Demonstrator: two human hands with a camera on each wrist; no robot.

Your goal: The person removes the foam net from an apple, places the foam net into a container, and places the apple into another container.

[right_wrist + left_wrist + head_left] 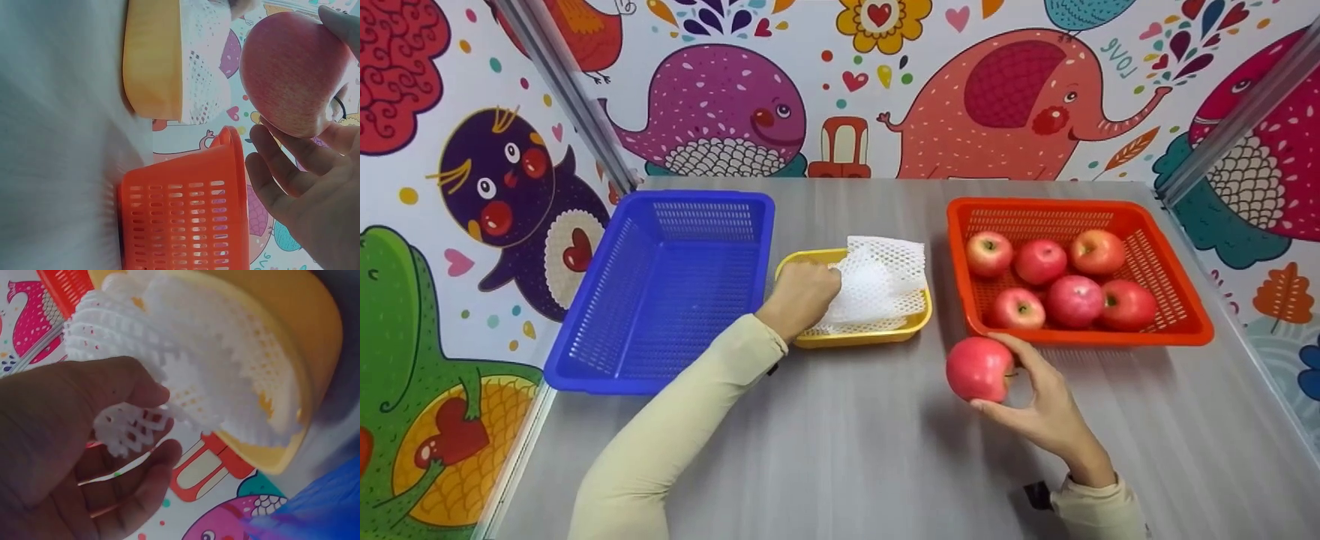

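Note:
My left hand (804,298) pinches the edge of a white foam fruit net (135,430) between thumb and fingers, above the small yellow basket (870,337). More white netting (877,289) fills that basket and rises over its rim. On the other side, my right hand (1039,412) grips a red apple (979,369) with thumb and fingers, its stem side turned toward the palm. The held apple is in front of the orange-red basket's near left corner, raised over the table in the right wrist view.
Several red apples (1075,301) lie in the orange-red basket (1177,300) at the right. A larger blue basket (660,386) stands at the left, its slotted floor showing. Behind the grey table (847,450) is a wall (840,75) with cartoon animals; metal posts (577,105) rise at the corners.

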